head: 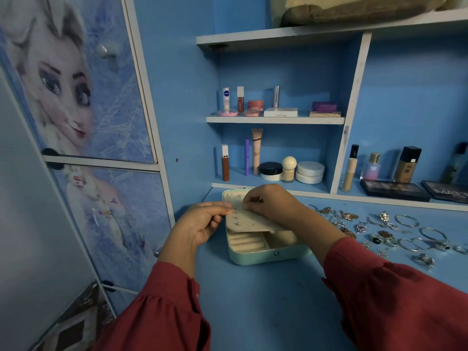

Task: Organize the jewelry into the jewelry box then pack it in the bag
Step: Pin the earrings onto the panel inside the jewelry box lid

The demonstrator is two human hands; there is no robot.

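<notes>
Mint jewelry box (255,257) lies open; left hand (200,224) pinches the earring panel (253,222), right hand (271,202) pinches a small earring (259,199). Risk: stud slips, panel tilts.

Whatever the right hand's fingers (249,200) pinch is seemingly too small to identify.

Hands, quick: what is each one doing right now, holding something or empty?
Left hand: pinches the edge of the beige earring panel over the jewelry box.
Right hand: fingers curled, pinching a small earring at the panel.
</notes>
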